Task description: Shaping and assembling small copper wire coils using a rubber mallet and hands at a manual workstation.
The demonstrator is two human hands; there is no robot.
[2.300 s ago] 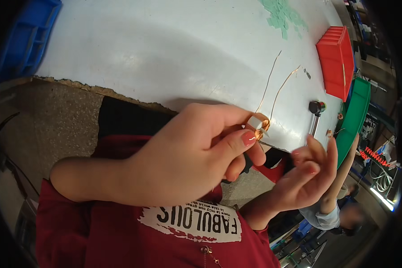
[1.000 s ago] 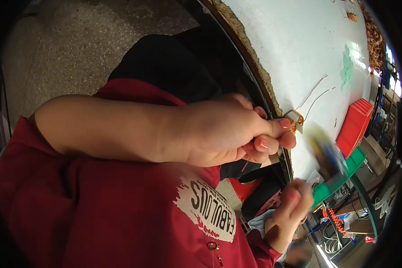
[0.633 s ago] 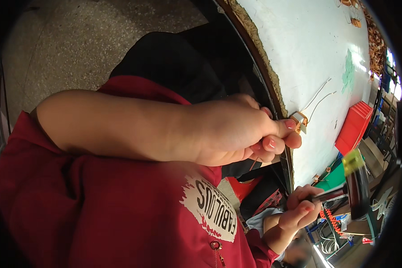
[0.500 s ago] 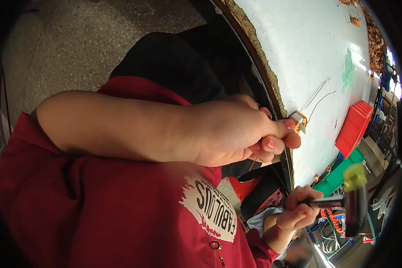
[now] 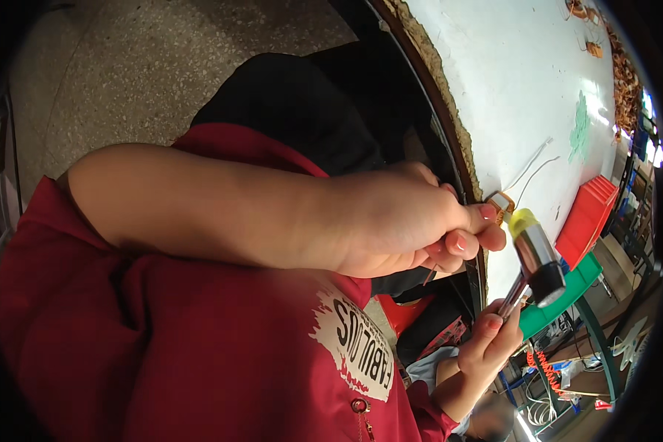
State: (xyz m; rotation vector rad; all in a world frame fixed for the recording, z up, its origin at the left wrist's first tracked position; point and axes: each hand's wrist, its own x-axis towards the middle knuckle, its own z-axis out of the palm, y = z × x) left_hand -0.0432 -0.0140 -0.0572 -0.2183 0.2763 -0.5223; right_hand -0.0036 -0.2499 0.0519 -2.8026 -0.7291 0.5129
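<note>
My left hand (image 5: 412,217) is closed, pinching a small copper-wound coil (image 5: 500,203) between thumb and fingers at the table's worn edge. Two pale lead wires (image 5: 529,171) run from the coil over the white tabletop (image 5: 508,96). In my right hand (image 5: 490,337) is the handle of a two-faced hammer (image 5: 535,254), its metal head carrying a yellow face at one end and a black one at the other. That yellow face is right beside the coil and my left fingertips; whether it touches the coil I cannot tell.
A red plastic bin (image 5: 588,214) and a green bin (image 5: 563,298) stand beyond the hammer. Along the far side lies a heap of copper coils (image 5: 626,96), with a few loose coils (image 5: 594,50) near it. Another person's sleeve (image 5: 423,370) shows behind my right arm.
The hammer has swung up and leftward, bringing its yellow face from above the green bin to the coil. My left hand keeps its pinch on the coil.
</note>
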